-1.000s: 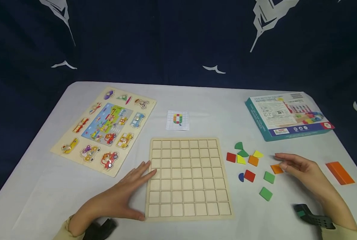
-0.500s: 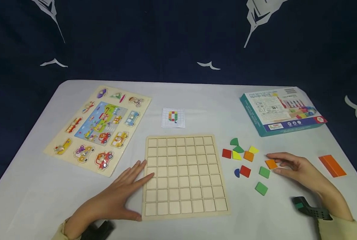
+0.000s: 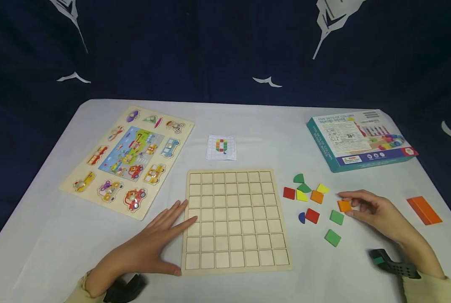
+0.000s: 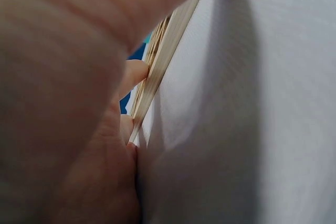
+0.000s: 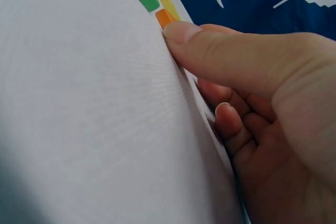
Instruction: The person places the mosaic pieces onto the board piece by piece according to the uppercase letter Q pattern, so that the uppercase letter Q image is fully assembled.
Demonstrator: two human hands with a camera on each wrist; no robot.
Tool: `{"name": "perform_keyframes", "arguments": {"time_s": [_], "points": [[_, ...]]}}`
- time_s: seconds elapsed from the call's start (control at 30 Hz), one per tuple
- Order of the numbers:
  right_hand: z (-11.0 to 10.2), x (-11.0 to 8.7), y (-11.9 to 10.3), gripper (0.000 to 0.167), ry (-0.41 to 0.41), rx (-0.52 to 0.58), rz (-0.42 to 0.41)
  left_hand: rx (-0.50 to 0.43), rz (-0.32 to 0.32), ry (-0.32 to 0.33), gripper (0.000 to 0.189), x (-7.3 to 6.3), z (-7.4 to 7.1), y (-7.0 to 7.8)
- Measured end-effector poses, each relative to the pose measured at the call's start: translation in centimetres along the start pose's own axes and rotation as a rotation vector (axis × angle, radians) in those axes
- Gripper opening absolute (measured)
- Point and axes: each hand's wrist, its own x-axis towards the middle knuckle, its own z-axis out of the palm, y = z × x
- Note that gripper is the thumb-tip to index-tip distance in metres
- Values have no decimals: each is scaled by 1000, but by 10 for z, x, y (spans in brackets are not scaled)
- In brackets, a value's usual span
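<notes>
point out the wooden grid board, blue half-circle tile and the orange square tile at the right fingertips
Wooden grid board (image 3: 233,213): head view, its middle cell
Blue half-circle tile (image 3: 302,217): head view, middle of its face
Orange square tile (image 3: 344,206): head view, its broad face

Grid board (image 3: 237,221) on tbl (image 3: 270,134), puzzle (image 3: 128,158) L, tiles (image 3: 312,216) R, card (image 3: 221,147) behind, box (image 3: 361,141) back R
</notes>
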Motion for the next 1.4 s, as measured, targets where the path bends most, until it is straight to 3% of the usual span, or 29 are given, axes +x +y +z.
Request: {"name": "perform_keyframes", "arguments": {"time_s": [0.23,0.47,0.67,0.8,1.0,1.1,1.2,1.4], "points": [[2,1,-3,41,48,-26,46,4,-8,-2,110,0,-1,0],[0,3,-8,37,91,82,52,16,1,5,109,-1,-1,0],[2,22,-40,39,211,136,103,29,33,20,107,-1,-1,-1],[14,45,-66,37,274,159,62,22,45,29,106,2,-1,-2],[49,79,-140,31,186,320,-51,13,38,35,106,1,0,-1],[71,93,-162,28,130,434,-107,21,37,36,106,1,0,-2],[91,105,-176,25,77,512,-109,25,26,25,106,1,1,-2],[123,115,-191,25,-38,664,-12,28,-10,0,108,2,2,-3]]}}
